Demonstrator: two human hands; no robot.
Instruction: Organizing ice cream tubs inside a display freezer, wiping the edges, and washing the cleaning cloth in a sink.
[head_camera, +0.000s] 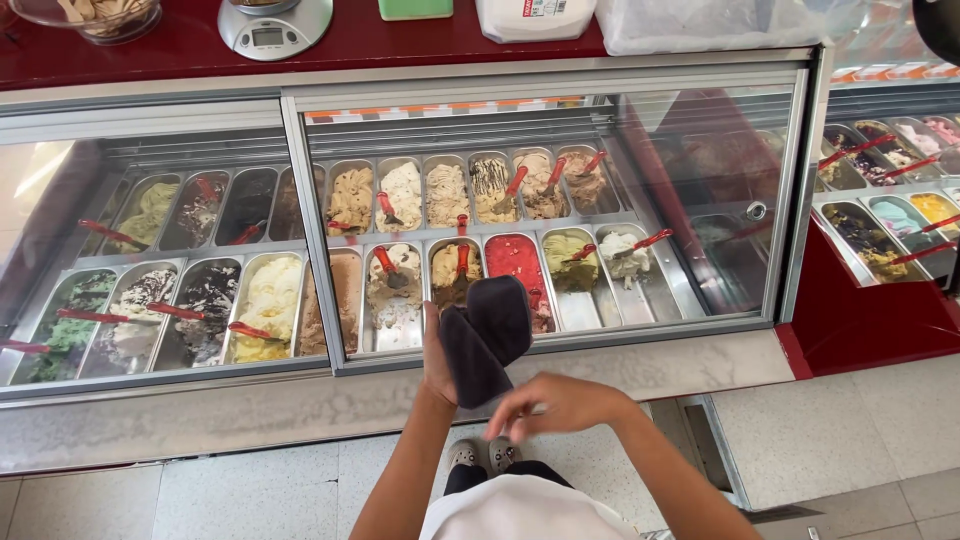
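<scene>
The cloth (487, 335) is dark, soft and matt fabric. The display case (540, 120) has glossy glass with reflections and brushed metal frames. The tubs (590, 305) are shiny steel; the scoop handles (383, 260) are red plastic.

We count one dark cloth (487, 338), two hands, one kitchen scale (274, 25), and six ice-cream tubs in the back row behind the sliding pane (470, 187).

1 head view, steeply down over freezer case (560, 340)
</scene>
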